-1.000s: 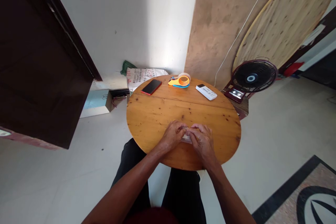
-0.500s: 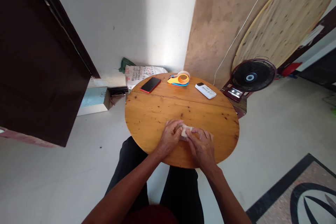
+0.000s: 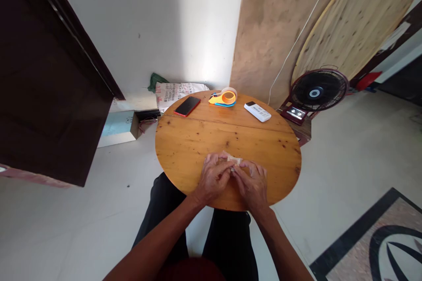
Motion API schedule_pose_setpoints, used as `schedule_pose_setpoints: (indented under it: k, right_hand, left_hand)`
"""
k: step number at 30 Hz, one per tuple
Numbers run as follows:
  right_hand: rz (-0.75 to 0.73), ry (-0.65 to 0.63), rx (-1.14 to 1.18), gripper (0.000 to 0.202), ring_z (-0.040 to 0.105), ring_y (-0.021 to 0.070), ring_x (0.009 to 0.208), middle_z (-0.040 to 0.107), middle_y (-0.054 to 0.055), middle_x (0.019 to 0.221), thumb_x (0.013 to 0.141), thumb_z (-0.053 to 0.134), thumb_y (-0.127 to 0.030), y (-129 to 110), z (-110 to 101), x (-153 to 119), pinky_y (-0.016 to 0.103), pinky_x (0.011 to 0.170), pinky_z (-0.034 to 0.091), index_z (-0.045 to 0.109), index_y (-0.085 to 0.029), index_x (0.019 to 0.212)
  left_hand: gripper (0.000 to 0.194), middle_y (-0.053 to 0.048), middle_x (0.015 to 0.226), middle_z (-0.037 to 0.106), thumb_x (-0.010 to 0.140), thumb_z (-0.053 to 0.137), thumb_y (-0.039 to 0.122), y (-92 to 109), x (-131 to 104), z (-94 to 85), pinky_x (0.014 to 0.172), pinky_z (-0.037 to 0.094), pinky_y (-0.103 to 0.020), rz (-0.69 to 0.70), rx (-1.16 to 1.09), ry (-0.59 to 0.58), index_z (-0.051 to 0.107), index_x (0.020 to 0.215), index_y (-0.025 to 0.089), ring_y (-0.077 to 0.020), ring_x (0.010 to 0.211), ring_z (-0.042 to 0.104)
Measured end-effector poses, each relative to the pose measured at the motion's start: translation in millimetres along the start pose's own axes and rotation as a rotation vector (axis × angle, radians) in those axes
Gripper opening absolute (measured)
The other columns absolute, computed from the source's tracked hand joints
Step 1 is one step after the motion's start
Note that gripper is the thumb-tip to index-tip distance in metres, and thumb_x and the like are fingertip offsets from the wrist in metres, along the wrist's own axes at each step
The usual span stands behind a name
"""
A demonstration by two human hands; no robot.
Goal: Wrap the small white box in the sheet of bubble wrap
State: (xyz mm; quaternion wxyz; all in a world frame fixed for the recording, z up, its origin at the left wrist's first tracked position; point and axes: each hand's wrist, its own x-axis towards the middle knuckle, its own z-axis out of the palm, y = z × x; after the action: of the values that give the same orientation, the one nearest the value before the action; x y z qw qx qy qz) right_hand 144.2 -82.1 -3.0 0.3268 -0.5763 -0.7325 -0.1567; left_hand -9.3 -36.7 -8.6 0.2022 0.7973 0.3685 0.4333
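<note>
Between my hands, over the near part of the round wooden table [image 3: 184, 145], is a small whitish crinkled piece [image 3: 234, 159], partly see-through at its edges. Its exact kind is too small to make out, and fingers cover much of it. My left hand [image 3: 216, 178] grips its left side, with the thumb bent across toward the middle. On the other side, my right hand [image 3: 252, 180] pinches it between thumb and fingers. The two thumbs nearly meet at the piece's near edge.
Along the table's far side lie a red-edged phone [image 3: 187, 106], an orange and blue tape dispenser [image 3: 223, 97] and a white handheld device [image 3: 257, 111]. A dark fan [image 3: 314, 93] stands right of the table. Behind it is a printed sack [image 3: 178, 93] against the wall.
My left thumb has moved right over the piece, toward my right thumb. Less of the whitish piece shows now, and its near part is covered. The view has shifted slightly.
</note>
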Motion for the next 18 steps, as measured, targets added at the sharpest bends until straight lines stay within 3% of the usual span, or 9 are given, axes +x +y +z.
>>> schedule_pose_setpoints:
  k: [10, 15, 18]
  right_hand:
    - [0.025, 0.008, 0.018, 0.015, 0.052, 0.0229, 0.098, 0.063, 0.007, 0.101, 0.087, 0.058, -0.023, 0.4, 2.1, 1.4, 0.038, 0.083, 0.039, 0.069, -0.027, 0.096]
    - [0.054, 0.003, 0.061, 0.013, 0.053, 0.0234, 0.100, 0.062, 0.008, 0.105, 0.088, 0.056, -0.024, 0.4, 2.0, -0.6, 0.039, 0.083, 0.039, 0.067, -0.025, 0.095]
    - [0.088, 0.009, 0.122, 0.019, 0.053, 0.0234, 0.101, 0.059, 0.009, 0.114, 0.088, 0.056, -0.028, 2.3, 2.6, -4.1, 0.039, 0.084, 0.040, 0.064, -0.024, 0.104]
  left_hand:
    - [0.025, -0.010, 0.103, 0.058, 0.087, 0.050, 0.021, 1.7, -0.2, 0.8, 0.090, 0.040, -0.040, -0.027, 0.109, -0.011, 0.069, 0.103, 0.022, -0.0229, 0.100, 0.051]
    - [0.023, -0.009, 0.103, 0.058, 0.088, 0.051, 0.020, -0.9, -1.3, 4.0, 0.091, 0.041, -0.037, -0.039, 0.039, 0.017, 0.069, 0.102, 0.021, -0.0202, 0.100, 0.051]
    - [0.023, -0.008, 0.101, 0.059, 0.087, 0.052, 0.019, -2.6, -3.2, 5.6, 0.090, 0.042, -0.036, -0.041, 0.009, 0.036, 0.069, 0.103, 0.021, -0.0192, 0.099, 0.051]
